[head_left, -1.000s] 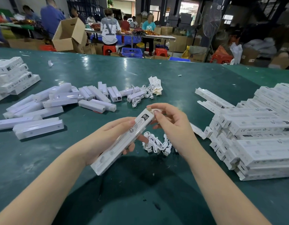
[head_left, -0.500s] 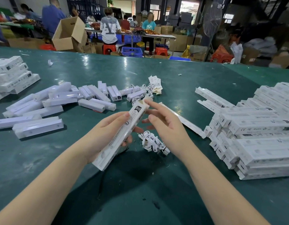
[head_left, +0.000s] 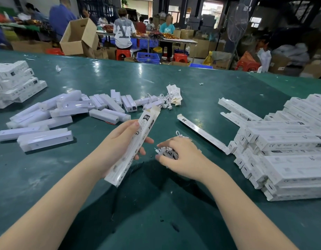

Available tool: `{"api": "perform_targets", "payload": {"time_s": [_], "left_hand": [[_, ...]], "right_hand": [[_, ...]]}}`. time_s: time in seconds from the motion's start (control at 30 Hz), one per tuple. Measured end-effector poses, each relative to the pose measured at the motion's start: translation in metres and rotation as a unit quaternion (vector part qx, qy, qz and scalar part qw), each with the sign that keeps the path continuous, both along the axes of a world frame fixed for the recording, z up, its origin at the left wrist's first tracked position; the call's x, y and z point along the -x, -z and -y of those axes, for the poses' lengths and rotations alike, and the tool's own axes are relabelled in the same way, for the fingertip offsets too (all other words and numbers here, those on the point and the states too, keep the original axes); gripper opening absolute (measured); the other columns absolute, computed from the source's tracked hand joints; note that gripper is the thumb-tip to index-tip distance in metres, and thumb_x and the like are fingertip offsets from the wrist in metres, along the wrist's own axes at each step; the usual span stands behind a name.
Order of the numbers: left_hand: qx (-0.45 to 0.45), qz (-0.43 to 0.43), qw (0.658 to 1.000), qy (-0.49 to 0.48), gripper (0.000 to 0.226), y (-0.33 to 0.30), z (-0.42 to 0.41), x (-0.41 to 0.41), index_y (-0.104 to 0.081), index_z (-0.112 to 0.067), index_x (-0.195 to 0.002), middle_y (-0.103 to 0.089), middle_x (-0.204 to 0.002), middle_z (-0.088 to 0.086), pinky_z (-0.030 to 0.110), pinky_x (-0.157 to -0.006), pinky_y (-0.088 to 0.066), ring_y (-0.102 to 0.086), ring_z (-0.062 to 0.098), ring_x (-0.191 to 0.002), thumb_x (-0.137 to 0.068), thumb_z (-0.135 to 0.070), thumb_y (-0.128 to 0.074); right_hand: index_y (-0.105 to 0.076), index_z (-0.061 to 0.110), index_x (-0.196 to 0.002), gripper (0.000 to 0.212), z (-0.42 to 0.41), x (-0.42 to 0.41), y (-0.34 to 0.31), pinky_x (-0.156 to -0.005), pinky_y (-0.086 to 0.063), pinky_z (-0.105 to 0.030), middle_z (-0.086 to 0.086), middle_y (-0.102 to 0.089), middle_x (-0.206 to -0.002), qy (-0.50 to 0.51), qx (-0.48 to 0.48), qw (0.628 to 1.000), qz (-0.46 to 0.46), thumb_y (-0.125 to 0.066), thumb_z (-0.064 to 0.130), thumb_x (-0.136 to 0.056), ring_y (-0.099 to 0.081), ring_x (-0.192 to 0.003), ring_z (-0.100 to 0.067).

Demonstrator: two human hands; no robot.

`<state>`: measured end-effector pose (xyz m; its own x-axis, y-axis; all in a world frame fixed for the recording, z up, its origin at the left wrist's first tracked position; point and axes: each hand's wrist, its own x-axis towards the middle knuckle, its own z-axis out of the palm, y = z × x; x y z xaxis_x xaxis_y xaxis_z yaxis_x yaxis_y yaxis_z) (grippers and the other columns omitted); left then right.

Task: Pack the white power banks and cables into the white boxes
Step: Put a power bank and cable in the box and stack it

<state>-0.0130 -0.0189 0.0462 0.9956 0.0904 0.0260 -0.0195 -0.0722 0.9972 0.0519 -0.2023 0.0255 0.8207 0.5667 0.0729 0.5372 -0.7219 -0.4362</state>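
My right hand (head_left: 181,157) has dropped away from the top of the box since a moment ago and now sits low on the green table (head_left: 201,222), fingers curled over the bundle of white cables (head_left: 167,152) lying there. My left hand (head_left: 120,147) grips the long white box (head_left: 136,143) around its middle, tilted with its far end raised; the flaps at that end stand open. The box shows black print and small round marks along its face.

Free room is mostly in front of me: the dark green surface between my forearms is bare apart from a few specks. To my left, loose white power banks (head_left: 66,112) lie scattered, just beyond my left hand, and a stack of closed boxes (head_left: 15,83) sits at the far left edge. To my right, a big pile of white boxes (head_left: 285,150) crowds close, and one flat, unfolded box (head_left: 203,133) lies slanted between that pile and my right hand. More cables and small paper packets (head_left: 172,98) lie past the box's open end. The table's far edge runs behind them, with red stools (head_left: 179,57) and a blue crate (head_left: 148,57) beyond
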Motion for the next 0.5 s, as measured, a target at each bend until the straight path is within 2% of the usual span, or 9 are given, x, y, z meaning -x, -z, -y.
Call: {"api": "perform_targets", "payload": {"time_s": [0.07,0.17,0.27,0.37,0.43,0.5], "left_hand": [[-0.015,0.006,1.000,-0.006,0.028,0.0008,-0.0004,-0.0012,-0.056,-0.023,-0.120,-0.074,-0.095,0.005,0.022,-0.053,-0.051,-0.059,0.012,-0.057,-0.104,-0.035,-0.037],[-0.035,0.009,0.999,-0.011,0.025,0.0029,0.0001,-0.0027,-0.056,-0.027,-0.120,-0.074,-0.093,0.003,0.024,-0.054,-0.053,-0.061,0.013,-0.060,-0.103,-0.036,-0.040],[-0.034,0.006,0.999,-0.001,0.025,0.0045,0.0005,-0.0026,-0.053,-0.035,-0.125,-0.073,-0.090,0.002,0.026,-0.054,-0.055,-0.062,0.015,-0.060,-0.101,-0.036,-0.045],[-0.027,0.005,0.999,0.018,0.039,0.0028,-0.0007,-0.0011,-0.044,-0.055,-0.128,-0.069,-0.090,0.011,0.030,-0.055,-0.056,-0.066,0.022,-0.063,-0.101,-0.026,-0.045],[-0.019,0.010,0.999,0.036,0.051,0.0010,0.0003,0.0004,-0.043,-0.064,-0.122,-0.063,-0.093,0.019,0.035,-0.056,-0.057,-0.069,0.029,-0.068,-0.101,-0.018,-0.042],[-0.016,0.025,0.998,0.050,0.051,0.0007,0.0025,0.0012,-0.045,-0.059,-0.120,-0.057,-0.098,0.023,0.036,-0.055,-0.057,-0.071,0.035,-0.072,-0.100,-0.013,-0.040]], "right_hand": [[-0.063,0.033,-0.125,0.047,0.0008,0.0007,-0.0008,-0.109,-0.030,-0.037,0.005,-0.058,-0.124,-0.016,0.021,0.999,0.020,-0.067,0.053,-0.083,-0.043,-0.124,-0.016],[-0.068,0.031,-0.121,0.040,-0.0011,0.0003,-0.0011,-0.100,-0.035,-0.032,0.008,-0.064,-0.119,-0.041,0.030,0.996,0.069,-0.072,0.043,-0.083,-0.050,-0.114,-0.014],[-0.067,0.027,-0.123,0.038,-0.0009,0.0005,-0.0021,-0.092,-0.040,-0.026,0.008,-0.067,-0.116,-0.042,-0.036,0.998,0.041,-0.071,0.030,-0.085,-0.056,-0.110,-0.011],[-0.065,0.029,-0.127,0.040,0.0022,0.0011,-0.0025,-0.095,-0.038,-0.017,0.012,-0.065,-0.125,-0.021,-0.103,0.994,0.020,-0.066,0.020,-0.088,-0.054,-0.113,-0.002],[-0.064,0.030,-0.127,0.042,0.0025,0.0021,-0.0033,-0.089,-0.040,-0.015,0.015,-0.065,-0.119,-0.013,-0.117,0.993,0.016,-0.059,0.014,-0.089,-0.055,-0.097,0.006],[-0.061,0.028,-0.130,0.046,0.0018,0.0029,-0.0035,-0.085,-0.041,-0.016,0.012,-0.064,-0.118,-0.010,-0.128,0.992,0.018,-0.050,0.007,-0.091,-0.052,-0.085,0.007]]}}
